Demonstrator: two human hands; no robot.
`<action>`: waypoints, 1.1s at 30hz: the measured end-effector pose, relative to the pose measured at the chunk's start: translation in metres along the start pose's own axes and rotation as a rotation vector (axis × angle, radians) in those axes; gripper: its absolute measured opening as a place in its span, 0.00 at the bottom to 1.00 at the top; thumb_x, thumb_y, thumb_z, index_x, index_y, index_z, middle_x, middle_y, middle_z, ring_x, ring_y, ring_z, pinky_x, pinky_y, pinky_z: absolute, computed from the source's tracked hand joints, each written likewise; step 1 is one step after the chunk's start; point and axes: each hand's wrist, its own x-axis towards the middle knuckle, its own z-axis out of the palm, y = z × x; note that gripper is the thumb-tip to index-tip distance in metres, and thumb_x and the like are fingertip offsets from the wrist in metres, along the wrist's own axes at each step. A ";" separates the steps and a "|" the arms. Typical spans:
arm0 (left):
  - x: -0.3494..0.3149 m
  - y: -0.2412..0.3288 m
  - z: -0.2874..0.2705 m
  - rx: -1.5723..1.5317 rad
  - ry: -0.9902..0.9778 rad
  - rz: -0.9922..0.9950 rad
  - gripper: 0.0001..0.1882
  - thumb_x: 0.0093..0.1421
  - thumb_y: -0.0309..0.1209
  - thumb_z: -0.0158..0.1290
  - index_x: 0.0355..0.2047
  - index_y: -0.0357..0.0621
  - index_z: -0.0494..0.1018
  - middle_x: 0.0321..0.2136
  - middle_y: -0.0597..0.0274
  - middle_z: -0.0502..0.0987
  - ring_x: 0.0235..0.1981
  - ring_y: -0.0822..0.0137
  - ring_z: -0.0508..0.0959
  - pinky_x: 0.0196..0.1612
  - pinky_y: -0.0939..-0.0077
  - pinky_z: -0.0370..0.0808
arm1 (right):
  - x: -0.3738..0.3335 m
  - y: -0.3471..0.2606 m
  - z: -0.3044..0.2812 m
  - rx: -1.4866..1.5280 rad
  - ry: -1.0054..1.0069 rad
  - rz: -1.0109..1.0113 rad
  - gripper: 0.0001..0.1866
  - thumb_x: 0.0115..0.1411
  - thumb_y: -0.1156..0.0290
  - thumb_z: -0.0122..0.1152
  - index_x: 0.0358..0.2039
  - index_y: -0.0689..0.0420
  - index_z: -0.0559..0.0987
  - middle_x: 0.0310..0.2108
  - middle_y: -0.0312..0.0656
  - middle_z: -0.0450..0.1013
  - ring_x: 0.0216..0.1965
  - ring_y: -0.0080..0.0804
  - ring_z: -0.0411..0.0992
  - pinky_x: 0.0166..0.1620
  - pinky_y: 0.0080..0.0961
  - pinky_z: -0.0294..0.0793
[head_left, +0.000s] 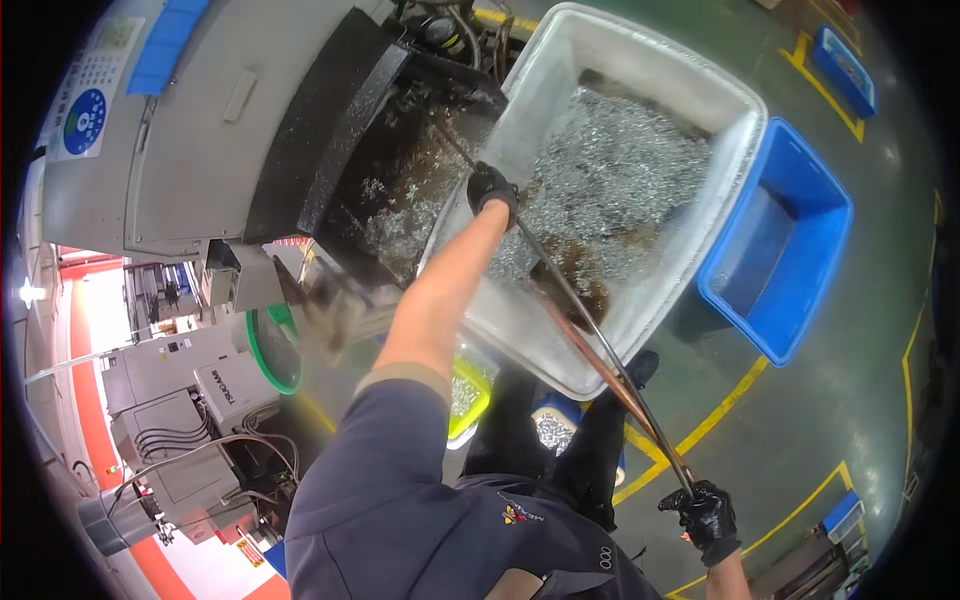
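Note:
My left hand, in a black glove, is closed round a long metal rod near its far end. The gloved right hand grips the same rod at its near end, low on the right. From there the rod slants over a big white bin, and its far tip reaches into the dark chip opening of a grey machine. What shape the tip has, I cannot make out. Grey metal shavings fill much of the bin. Beside the rod, a reddish-brown pole leans across the bin's near rim.
The grey machine housing stands at the left, touching or close to the bin. A blue tub sits right of the bin. By my legs are a yellow-green basket and a small container of metal pieces. Yellow lines mark the green floor.

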 end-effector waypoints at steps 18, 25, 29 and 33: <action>-0.074 -0.013 -0.101 -0.542 -0.209 -0.359 0.29 0.67 0.52 0.34 0.31 0.37 0.72 0.18 0.51 0.72 0.14 0.58 0.74 0.19 0.62 0.77 | 0.080 0.051 0.101 -0.628 0.145 -0.382 0.08 0.51 0.70 0.59 0.30 0.48 0.84 0.29 0.47 0.78 0.30 0.49 0.75 0.36 0.43 0.73; -0.042 -0.056 -0.120 -0.650 -0.250 -0.349 0.32 0.67 0.54 0.30 0.31 0.37 0.73 0.15 0.54 0.71 0.13 0.56 0.73 0.19 0.58 0.77 | 0.086 0.001 0.099 -0.581 0.129 -0.571 0.08 0.49 0.65 0.65 0.30 0.51 0.84 0.29 0.48 0.78 0.33 0.46 0.76 0.38 0.38 0.74; -0.130 -0.055 -0.077 -0.175 -0.419 -0.043 0.27 0.67 0.49 0.39 0.32 0.36 0.75 0.20 0.53 0.77 0.21 0.59 0.80 0.27 0.67 0.79 | 0.015 0.023 0.048 -0.075 0.045 0.139 0.08 0.52 0.66 0.65 0.26 0.58 0.82 0.22 0.46 0.75 0.21 0.37 0.75 0.27 0.32 0.74; -0.183 -0.062 -0.062 -0.341 -0.505 -0.181 0.25 0.67 0.47 0.40 0.29 0.38 0.75 0.21 0.52 0.78 0.18 0.56 0.79 0.23 0.63 0.76 | 0.004 0.098 0.016 -0.461 0.112 -0.236 0.05 0.53 0.71 0.60 0.28 0.54 0.84 0.22 0.44 0.75 0.20 0.36 0.76 0.26 0.29 0.76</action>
